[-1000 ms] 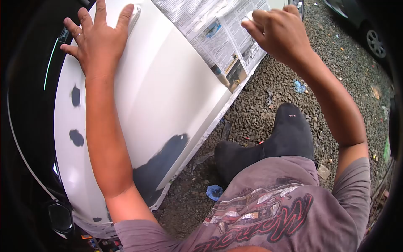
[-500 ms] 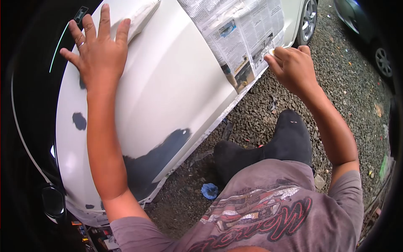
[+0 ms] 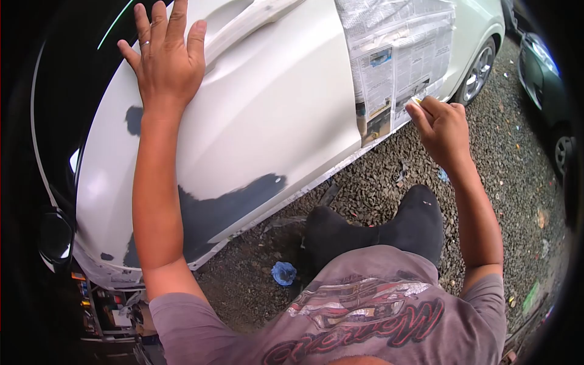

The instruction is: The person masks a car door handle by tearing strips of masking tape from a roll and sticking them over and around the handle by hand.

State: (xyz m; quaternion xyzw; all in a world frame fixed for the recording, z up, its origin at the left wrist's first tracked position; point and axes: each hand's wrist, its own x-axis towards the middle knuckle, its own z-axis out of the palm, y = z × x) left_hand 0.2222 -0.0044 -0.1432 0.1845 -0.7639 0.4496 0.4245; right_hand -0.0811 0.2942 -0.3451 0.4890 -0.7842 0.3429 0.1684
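My left hand (image 3: 173, 64) lies against the upper part of a white car door (image 3: 286, 103), fingers spread, beside the door handle (image 3: 258, 21). A ring is on one finger. Closer to me, dark grey patches mark the door, a large one (image 3: 213, 210) along its lower edge and a smaller one (image 3: 134, 120) by my left wrist. My right hand (image 3: 445, 131) is closed in a pinch around a small white-and-yellow piece (image 3: 416, 101); its kind is unclear. That hand is near the lower edge of the newspaper (image 3: 401, 67) covering the neighbouring panel.
Gravel (image 3: 377, 176) surrounds my legs. A crumpled blue thing (image 3: 283, 274) lies on the ground below the door. At the right stands another, dark car (image 3: 541, 79). A side mirror (image 3: 56, 237) juts out at left, and a cluttered rack (image 3: 97, 304) stands at lower left.
The view has shifted, so the car sits further right in it. My left hand has slid slightly along the door, showing more of the small grey patch. My right hand keeps its pinch.
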